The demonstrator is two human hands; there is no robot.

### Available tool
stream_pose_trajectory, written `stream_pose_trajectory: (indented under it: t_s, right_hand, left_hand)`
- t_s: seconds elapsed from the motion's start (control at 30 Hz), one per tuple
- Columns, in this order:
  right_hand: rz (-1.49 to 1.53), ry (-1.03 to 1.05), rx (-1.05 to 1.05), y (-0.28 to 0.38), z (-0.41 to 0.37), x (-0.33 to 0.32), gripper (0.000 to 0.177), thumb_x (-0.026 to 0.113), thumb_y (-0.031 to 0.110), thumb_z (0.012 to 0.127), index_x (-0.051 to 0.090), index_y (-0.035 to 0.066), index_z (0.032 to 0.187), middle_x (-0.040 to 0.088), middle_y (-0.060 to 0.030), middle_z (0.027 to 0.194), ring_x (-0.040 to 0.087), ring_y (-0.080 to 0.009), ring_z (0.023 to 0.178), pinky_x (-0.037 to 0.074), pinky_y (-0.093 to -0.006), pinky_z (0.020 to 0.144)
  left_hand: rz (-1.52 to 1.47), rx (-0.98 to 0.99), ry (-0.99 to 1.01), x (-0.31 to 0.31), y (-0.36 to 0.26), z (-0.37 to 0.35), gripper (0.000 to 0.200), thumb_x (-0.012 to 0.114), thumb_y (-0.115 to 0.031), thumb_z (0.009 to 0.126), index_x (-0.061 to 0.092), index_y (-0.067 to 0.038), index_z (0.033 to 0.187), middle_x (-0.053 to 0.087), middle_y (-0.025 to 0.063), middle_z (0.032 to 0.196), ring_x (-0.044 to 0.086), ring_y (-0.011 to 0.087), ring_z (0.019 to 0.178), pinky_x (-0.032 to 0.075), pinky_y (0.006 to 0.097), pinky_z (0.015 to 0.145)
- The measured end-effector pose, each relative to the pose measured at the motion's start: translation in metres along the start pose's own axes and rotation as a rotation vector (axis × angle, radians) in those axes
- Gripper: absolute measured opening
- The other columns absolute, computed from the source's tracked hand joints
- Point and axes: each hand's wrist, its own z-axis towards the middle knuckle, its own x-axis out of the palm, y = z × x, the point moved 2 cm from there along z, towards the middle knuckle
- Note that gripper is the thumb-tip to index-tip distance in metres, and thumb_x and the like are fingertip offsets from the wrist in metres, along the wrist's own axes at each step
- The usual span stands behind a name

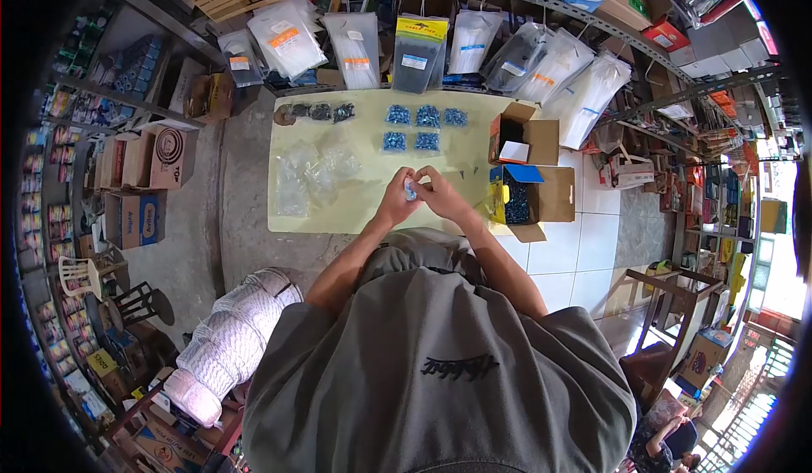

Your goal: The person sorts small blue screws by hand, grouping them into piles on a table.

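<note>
My left hand (395, 200) is closed on a small clear plastic bag (410, 190) with something blue in it. My right hand (441, 196) pinches the top of the same bag, its fingertips meeting those of the left. The fingers partly cover the bag. Beyond my hands, several filled bags of small blue pieces (428, 116) lie in two rows on the pale yellow table (381, 215). To the left are loose clear plastic bags (296, 168). Right of my hands, an opened box (518, 206) holds many small dark pieces.
Small bags with dark contents (321, 112) lie at the table's far left. Another opened carton (512, 139) stands at the right, with small dark pieces (475, 168) near it. Packs of cable ties (419, 54) hang above the far edge. A rope roll (233, 338) stands behind at left.
</note>
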Motion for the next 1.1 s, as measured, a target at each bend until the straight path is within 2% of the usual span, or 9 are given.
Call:
stream_pose_trajectory:
  t_s: [0.13,0.23,0.33,0.4,0.53,0.7,0.83,1.0,1.1]
  right_hand:
    - [0.052,-0.080,0.055,-0.009,0.003,-0.003,0.015,0.047,0.016,0.097,0.048,0.004,0.106,0.060,-0.0070,0.074,0.049,-0.0096,0.065,0.040,-0.0260,0.056]
    - [0.445,-0.041,0.155,-0.006,0.002,-0.007,0.014,0.043,0.012,0.095,0.047,0.004,0.106,0.059,-0.0046,0.077,0.047,-0.0087,0.068,0.039,-0.0237,0.057]
    - [0.500,-0.030,0.117,0.008,-0.001,-0.010,0.017,0.048,0.013,0.093,0.050,0.000,0.104,0.066,-0.0109,0.090,0.053,-0.0125,0.072,0.045,-0.0284,0.066]
    - [0.462,-0.026,0.150,0.016,-0.002,-0.010,0.013,0.049,0.008,0.092,0.048,0.002,0.103,0.066,-0.0111,0.093,0.048,-0.0080,0.070,0.038,-0.0228,0.059]
    - [0.321,0.003,0.092,0.017,0.000,-0.011,0.013,0.052,0.008,0.091,0.050,0.002,0.102,0.067,-0.0127,0.100,0.052,-0.0093,0.076,0.041,-0.0232,0.064]
    - [0.404,0.007,0.201,0.023,0.002,-0.010,0.016,0.051,0.007,0.090,0.053,-0.001,0.104,0.066,-0.0099,0.100,0.059,-0.0146,0.091,0.047,-0.0265,0.077]
    - [0.428,-0.019,0.103,0.004,0.010,-0.008,0.020,0.051,0.004,0.086,0.058,-0.003,0.103,0.066,-0.0131,0.099,0.061,-0.0178,0.088,0.050,-0.0305,0.075]
    - [0.004,-0.053,0.005,-0.001,0.013,-0.013,0.015,0.054,-0.002,0.083,0.060,-0.007,0.096,0.066,-0.0122,0.091,0.064,-0.0170,0.083,0.053,-0.0293,0.074]
    - [-0.011,-0.032,0.008,0.004,0.010,-0.013,0.018,0.056,0.000,0.083,0.061,-0.007,0.098,0.068,-0.0150,0.091,0.066,-0.0174,0.084,0.053,-0.0299,0.074]
  left_hand:
    - [0.032,0.008,0.011,0.000,0.002,-0.001,0.038,0.067,-0.005,0.073,0.045,-0.006,0.103,0.054,0.0076,0.096,0.057,0.0214,0.091,0.046,0.0328,0.080]
    - [-0.015,0.041,-0.006,0.002,0.007,-0.001,0.039,0.067,-0.005,0.073,0.045,-0.006,0.105,0.054,0.0077,0.095,0.058,0.0213,0.091,0.046,0.0324,0.080]
    - [0.010,0.028,0.002,0.004,0.010,-0.001,0.040,0.067,-0.004,0.074,0.044,-0.007,0.106,0.054,0.0074,0.095,0.059,0.0211,0.091,0.046,0.0326,0.081]
    - [-0.023,0.008,0.001,0.004,0.009,-0.001,0.039,0.066,-0.005,0.073,0.045,-0.006,0.105,0.055,0.0102,0.096,0.059,0.0244,0.091,0.047,0.0342,0.080]
    - [0.037,0.023,-0.009,0.003,0.012,0.000,0.037,0.065,-0.005,0.072,0.046,-0.004,0.104,0.056,0.0141,0.095,0.059,0.0293,0.090,0.047,0.0366,0.078]
    - [0.042,-0.006,-0.008,0.003,0.006,-0.001,0.037,0.065,-0.005,0.071,0.046,-0.004,0.103,0.055,0.0142,0.093,0.058,0.0302,0.088,0.047,0.0371,0.078]
    - [-0.004,-0.013,-0.021,0.002,-0.002,-0.001,0.036,0.066,-0.003,0.071,0.046,-0.004,0.101,0.056,0.0119,0.087,0.059,0.0282,0.084,0.047,0.0361,0.077]
    - [-0.028,0.014,-0.036,0.001,-0.001,0.000,0.035,0.066,-0.003,0.071,0.046,-0.004,0.100,0.056,0.0116,0.085,0.059,0.0275,0.081,0.047,0.0357,0.075]
    - [-0.020,0.017,-0.030,0.002,0.004,0.001,0.035,0.066,-0.003,0.072,0.045,-0.004,0.100,0.057,0.0125,0.087,0.059,0.0277,0.081,0.047,0.0359,0.075]
